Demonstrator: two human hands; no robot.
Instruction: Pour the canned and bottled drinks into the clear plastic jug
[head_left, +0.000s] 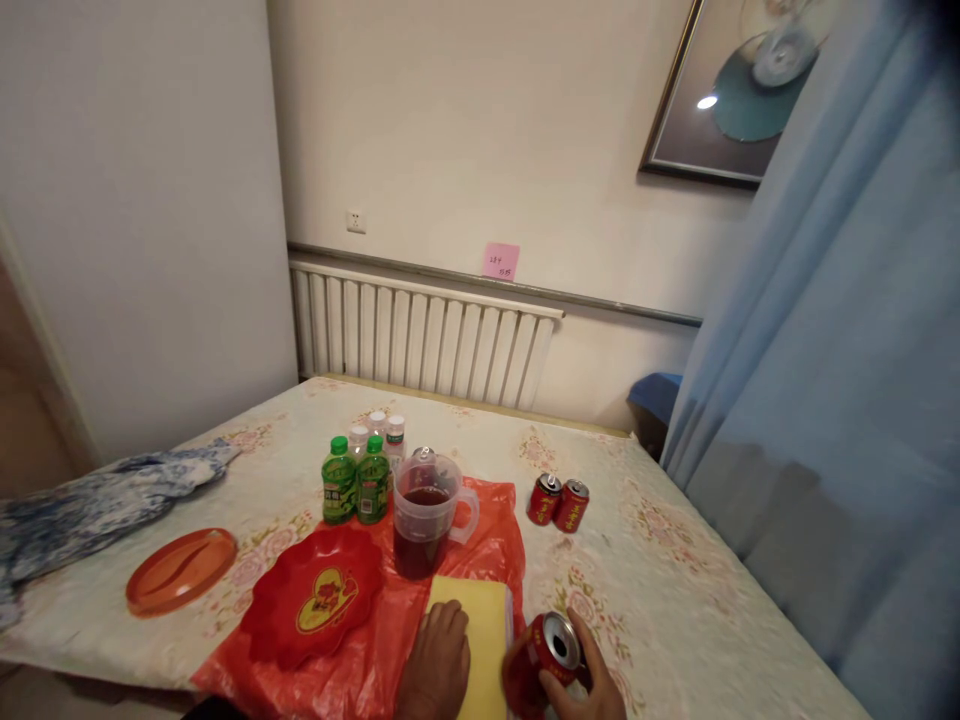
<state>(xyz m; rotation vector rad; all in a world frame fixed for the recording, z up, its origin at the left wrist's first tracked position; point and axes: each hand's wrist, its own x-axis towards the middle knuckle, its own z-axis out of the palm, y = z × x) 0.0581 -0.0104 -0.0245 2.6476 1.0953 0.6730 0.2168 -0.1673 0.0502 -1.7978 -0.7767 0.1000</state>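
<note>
My right hand (592,680) is wrapped around a red drink can (534,665) with its top opened, tilted slightly, at the front of the table. My left hand (439,650) lies with fingers extended on a folded yellow cloth (486,640). Just beyond the cloth, a clear plastic jug (424,515) with a handle holds dark reddish-brown liquid. Left of it, a red scalloped tray (277,600) with a gold emblem rests on a red plastic sheet (382,670). Behind the jug, another can (424,455) is partly hidden.
Two green-capped bottles (340,482) stand by white-capped bottles (395,432). Two red cans (571,507) are farther right. An orange lid (182,568) and a blue-white cloth (120,495) lie at left on the flowered tablecloth (652,600). A blue curtain (840,350) hangs along the right.
</note>
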